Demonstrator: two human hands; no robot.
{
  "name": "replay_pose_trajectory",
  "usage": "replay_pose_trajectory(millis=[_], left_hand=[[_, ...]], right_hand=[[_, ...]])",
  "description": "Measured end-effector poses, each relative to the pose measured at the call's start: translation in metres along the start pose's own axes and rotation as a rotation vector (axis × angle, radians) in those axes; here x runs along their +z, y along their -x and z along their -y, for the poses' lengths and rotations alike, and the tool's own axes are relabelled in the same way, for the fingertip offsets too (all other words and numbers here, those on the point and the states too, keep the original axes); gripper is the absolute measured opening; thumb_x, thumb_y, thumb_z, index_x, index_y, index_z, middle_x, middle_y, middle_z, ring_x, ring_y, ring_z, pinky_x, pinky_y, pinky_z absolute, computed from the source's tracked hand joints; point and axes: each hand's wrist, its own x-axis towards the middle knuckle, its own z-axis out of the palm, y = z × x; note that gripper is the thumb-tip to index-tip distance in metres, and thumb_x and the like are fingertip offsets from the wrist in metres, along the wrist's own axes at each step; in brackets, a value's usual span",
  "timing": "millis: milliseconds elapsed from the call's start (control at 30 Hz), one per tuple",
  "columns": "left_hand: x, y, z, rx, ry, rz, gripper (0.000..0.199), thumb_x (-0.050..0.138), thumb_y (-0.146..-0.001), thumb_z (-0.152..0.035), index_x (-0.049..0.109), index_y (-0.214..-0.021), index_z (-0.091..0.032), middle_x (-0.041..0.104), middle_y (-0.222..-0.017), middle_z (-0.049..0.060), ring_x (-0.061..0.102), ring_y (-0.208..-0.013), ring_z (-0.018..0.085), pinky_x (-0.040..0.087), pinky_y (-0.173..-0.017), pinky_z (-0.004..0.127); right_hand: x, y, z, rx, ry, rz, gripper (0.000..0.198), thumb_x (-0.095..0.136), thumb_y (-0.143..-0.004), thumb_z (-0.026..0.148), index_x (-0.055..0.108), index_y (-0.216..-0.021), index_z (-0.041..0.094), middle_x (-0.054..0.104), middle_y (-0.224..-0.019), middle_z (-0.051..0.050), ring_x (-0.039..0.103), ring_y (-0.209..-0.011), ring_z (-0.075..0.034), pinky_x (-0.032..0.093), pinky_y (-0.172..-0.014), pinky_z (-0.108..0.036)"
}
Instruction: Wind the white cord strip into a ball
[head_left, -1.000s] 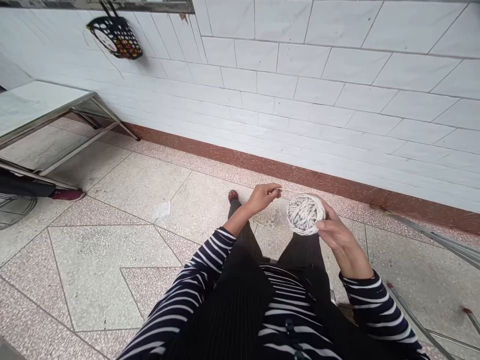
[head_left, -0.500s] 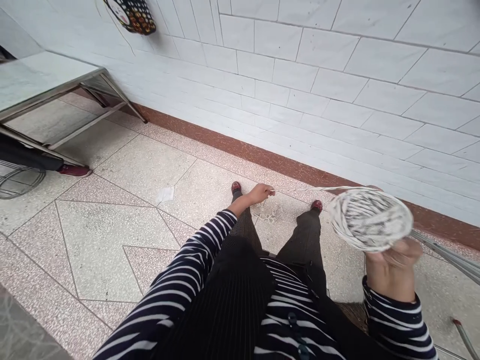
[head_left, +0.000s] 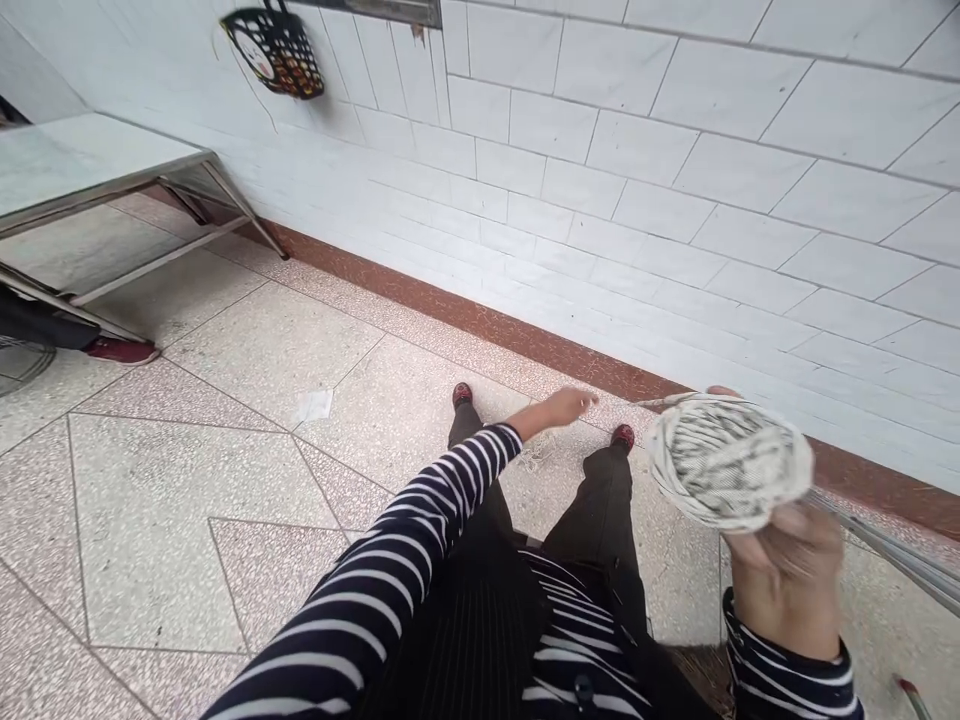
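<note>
A wound ball of off-white cord (head_left: 731, 462) is held up at the right by my right hand (head_left: 804, 540). The fingers are wrapped under and behind it, partly hidden by the ball. From its upper left side a strand of cord (head_left: 664, 401) leads toward my left hand (head_left: 568, 406), which is closed in a pinch in front of my legs. The stretch of cord nearest the left fingers is faint. Below the left hand, loose tangled cord (head_left: 534, 455) lies on the floor between my feet.
White tiled wall (head_left: 570, 170) runs ahead, with a patterned bag (head_left: 281, 55) hanging on it. At left stand a metal-legged table (head_left: 97, 150) and another person's red shoe (head_left: 124, 350). White paper (head_left: 313, 406) lies on the floor. Metal bars (head_left: 892, 545) extend at right.
My left hand has moved right, closer to the ball, and the strand between them is shorter. The ball has shifted slightly left and down in view, and the camera has tilted up a little.
</note>
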Motion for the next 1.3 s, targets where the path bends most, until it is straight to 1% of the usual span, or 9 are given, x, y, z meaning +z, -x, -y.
replay_pose_trajectory(millis=[67,133,267,433,800,933,1067,1167,1300], left_hand=[[0.020,0.020,-0.003,0.002,0.070,0.071,0.038,0.055,-0.090,-0.014,0.065,-0.127,-0.015,0.071,-0.120,0.012,0.068,-0.101,0.023,0.052,-0.090,0.033],[0.025,0.043,-0.007,0.029,0.221,0.005,0.037,0.053,-0.092,-0.016,0.065,-0.127,-0.015,0.069,-0.123,0.011,0.066,-0.109,0.022,0.049,-0.097,0.033],[-0.007,0.075,-0.036,0.131,0.574,-0.230,0.033,0.054,-0.096,-0.031,0.067,-0.123,-0.018,0.069,-0.125,0.009,0.062,-0.119,0.022,0.044,-0.104,0.033],[-0.047,0.093,-0.076,0.177,0.786,-0.278,0.035,0.063,-0.089,-0.043,0.073,-0.109,-0.016,0.072,-0.114,0.009,0.065,-0.108,0.024,0.048,-0.095,0.032],[-0.088,0.104,-0.079,0.199,0.328,-0.216,0.022,0.061,-0.088,-0.031,0.072,-0.077,-0.015,0.072,-0.081,0.001,0.066,-0.083,0.016,0.047,-0.095,0.031],[-0.112,0.107,-0.087,0.315,0.009,-0.324,0.019,0.057,-0.090,-0.026,0.070,-0.080,-0.018,0.073,-0.087,-0.001,0.065,-0.087,0.014,0.028,-0.117,0.042],[-0.114,0.097,-0.081,0.398,-0.220,-0.352,0.020,0.052,-0.093,-0.022,0.071,-0.087,-0.020,0.073,-0.092,0.000,0.065,-0.092,0.015,0.016,-0.121,0.045],[-0.099,0.085,-0.061,0.306,-0.189,-0.272,0.019,0.054,-0.089,-0.018,0.072,-0.085,-0.019,0.074,-0.086,0.000,0.067,-0.087,0.016,0.022,-0.119,0.045],[-0.079,0.080,-0.035,0.111,0.068,-0.176,0.019,0.054,-0.084,-0.016,0.072,-0.076,-0.016,0.073,-0.076,0.000,0.068,-0.082,0.017,0.044,-0.099,0.033]], right_hand=[[0.010,-0.019,-0.005,-0.039,-0.050,-0.070,0.077,0.077,-0.067,0.041,0.052,-0.139,0.033,0.063,-0.135,-0.007,0.046,-0.135,-0.039,0.042,-0.108,-0.058],[0.016,-0.040,-0.011,-0.010,-0.102,-0.107,0.074,0.080,-0.062,0.034,0.058,-0.132,0.030,0.067,-0.129,-0.009,0.049,-0.132,-0.040,0.044,-0.106,-0.058],[0.018,-0.070,-0.028,0.145,-0.165,-0.023,0.059,0.079,-0.060,0.029,0.066,-0.117,0.026,0.070,-0.123,-0.008,0.053,-0.128,-0.039,0.047,-0.103,-0.056],[0.021,-0.078,-0.043,0.173,-0.205,0.121,0.068,0.078,-0.057,0.023,0.064,-0.124,0.028,0.068,-0.126,-0.006,0.057,-0.122,-0.036,0.051,-0.098,-0.050],[0.004,-0.072,-0.058,0.163,-0.035,0.171,0.068,0.081,-0.060,0.025,0.060,-0.124,0.031,0.066,-0.126,-0.003,0.057,-0.119,-0.033,0.051,-0.089,-0.041],[0.002,-0.075,-0.061,0.216,0.081,0.287,0.074,0.083,-0.059,0.025,0.058,-0.129,0.032,0.065,-0.124,-0.003,0.057,-0.119,-0.032,0.049,-0.089,-0.038],[0.007,-0.078,-0.066,0.208,0.081,0.309,0.071,0.082,-0.062,0.027,0.058,-0.129,0.033,0.063,-0.127,-0.002,0.056,-0.119,-0.031,0.047,-0.094,-0.039],[0.013,-0.075,-0.063,0.155,0.016,0.309,0.072,0.085,-0.058,0.028,0.059,-0.126,0.033,0.064,-0.124,-0.002,0.057,-0.118,-0.031,0.050,-0.091,-0.038],[0.016,-0.073,-0.050,0.075,-0.034,0.310,0.077,0.089,-0.051,0.024,0.061,-0.122,0.034,0.064,-0.120,-0.004,0.059,-0.114,-0.033,0.053,-0.086,-0.039]])
